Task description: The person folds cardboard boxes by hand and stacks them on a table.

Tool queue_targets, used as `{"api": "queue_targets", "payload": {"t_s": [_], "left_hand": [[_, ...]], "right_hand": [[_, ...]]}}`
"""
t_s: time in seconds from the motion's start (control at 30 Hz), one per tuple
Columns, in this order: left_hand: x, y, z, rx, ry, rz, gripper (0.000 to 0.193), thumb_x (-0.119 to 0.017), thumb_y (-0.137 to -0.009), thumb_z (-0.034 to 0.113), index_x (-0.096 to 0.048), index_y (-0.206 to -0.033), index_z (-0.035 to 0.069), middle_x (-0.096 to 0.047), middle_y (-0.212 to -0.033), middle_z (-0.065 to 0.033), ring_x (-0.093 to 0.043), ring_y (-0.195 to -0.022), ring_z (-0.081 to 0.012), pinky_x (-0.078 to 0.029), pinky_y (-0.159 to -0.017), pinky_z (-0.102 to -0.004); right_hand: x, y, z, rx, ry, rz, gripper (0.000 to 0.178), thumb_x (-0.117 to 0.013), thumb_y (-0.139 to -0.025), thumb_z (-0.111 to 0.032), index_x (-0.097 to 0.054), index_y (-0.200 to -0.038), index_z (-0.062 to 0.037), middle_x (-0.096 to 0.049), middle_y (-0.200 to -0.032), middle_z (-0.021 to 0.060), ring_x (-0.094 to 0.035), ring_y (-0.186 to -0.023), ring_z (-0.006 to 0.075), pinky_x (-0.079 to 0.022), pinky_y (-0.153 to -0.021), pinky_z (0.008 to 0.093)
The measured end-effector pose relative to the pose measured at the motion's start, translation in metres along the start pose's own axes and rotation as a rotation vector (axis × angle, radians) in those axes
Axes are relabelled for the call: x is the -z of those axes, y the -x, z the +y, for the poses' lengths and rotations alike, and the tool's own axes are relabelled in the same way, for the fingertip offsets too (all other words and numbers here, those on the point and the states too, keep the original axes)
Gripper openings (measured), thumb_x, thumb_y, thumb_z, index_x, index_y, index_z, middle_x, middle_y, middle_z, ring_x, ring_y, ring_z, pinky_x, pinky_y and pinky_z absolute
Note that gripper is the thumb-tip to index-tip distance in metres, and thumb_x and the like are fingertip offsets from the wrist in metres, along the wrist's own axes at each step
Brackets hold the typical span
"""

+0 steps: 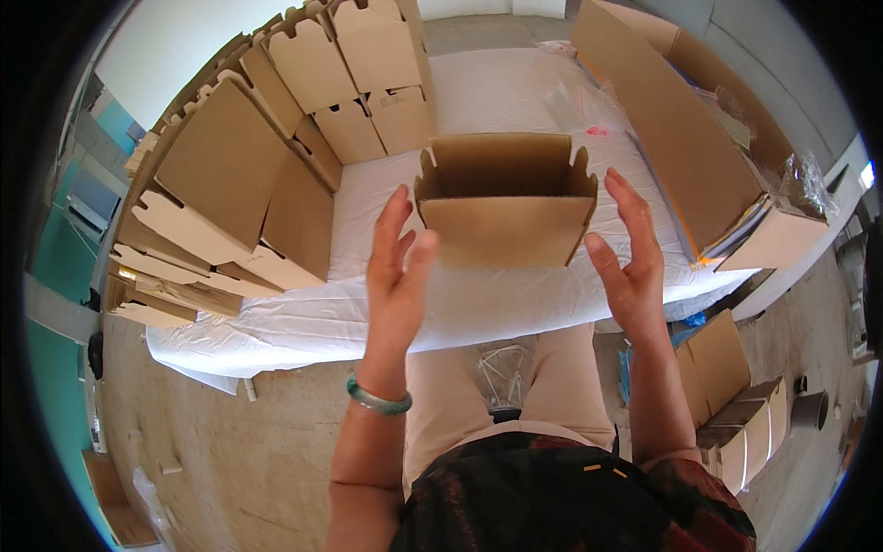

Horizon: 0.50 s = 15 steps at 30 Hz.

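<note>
A brown cardboard box (508, 232) with an open top and notched side edges stands on the white-covered table (391, 317) straight in front of me. On its left side is my left hand (397, 276), fingers raised and apart, with a green bangle (378, 396) round the wrist. My right hand (635, 262) is held at the box's right side, its thumb and fingers spread. Both palms face the box, and a small gap seems to lie between each hand and the cardboard. Neither hand holds anything.
Stacked cardboard boxes (221, 166) fill the table's left side and back left. A large open carton (681, 138) with papers and plastic wrap stands at the right. Clear plastic film (579, 101) lies near the back. Flattened cardboard (713, 363) rests on the floor at the right.
</note>
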State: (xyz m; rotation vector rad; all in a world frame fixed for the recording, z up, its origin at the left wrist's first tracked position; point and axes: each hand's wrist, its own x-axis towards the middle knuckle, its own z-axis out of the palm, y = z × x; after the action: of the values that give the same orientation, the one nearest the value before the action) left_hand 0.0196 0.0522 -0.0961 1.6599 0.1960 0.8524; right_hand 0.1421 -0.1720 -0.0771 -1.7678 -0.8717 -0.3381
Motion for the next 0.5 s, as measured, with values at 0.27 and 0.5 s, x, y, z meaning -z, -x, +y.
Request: {"api": "queue_targets", "payload": {"t_s": [0.27, 0.5], "left_hand": [[-0.005, -0.019, 0.006, -0.407, -0.579, 0.009, 0.024, -0.064, -0.090, 0.011, -0.064, -0.112, 0.001, -0.059, -0.126, -0.0134, -0.050, -0.126, -0.0355, -0.037, -0.107, -0.0432], [-0.006, -0.027, 0.008, -0.519, -0.764, 0.020, 0.007, -0.069, -0.085, 0.009, -0.064, -0.081, 0.005, -0.062, -0.111, -0.0075, -0.051, -0.123, -0.0347, -0.034, -0.105, -0.0516]], "right_hand": [[-0.019, -0.028, -0.016, 0.396, 0.448, -0.071, 0.025, -0.065, -0.086, -0.005, -0.065, -0.111, -0.0097, -0.068, -0.106, 0.0075, -0.062, -0.104, 0.0272, -0.038, -0.105, 0.0489], [-0.032, -0.046, 0.002, 0.398, 0.411, -0.159, 0.012, -0.060, -0.089, -0.004, -0.061, -0.100, -0.0084, -0.065, -0.083, 0.0064, -0.063, -0.080, 0.0260, -0.042, -0.101, 0.0466]]}}
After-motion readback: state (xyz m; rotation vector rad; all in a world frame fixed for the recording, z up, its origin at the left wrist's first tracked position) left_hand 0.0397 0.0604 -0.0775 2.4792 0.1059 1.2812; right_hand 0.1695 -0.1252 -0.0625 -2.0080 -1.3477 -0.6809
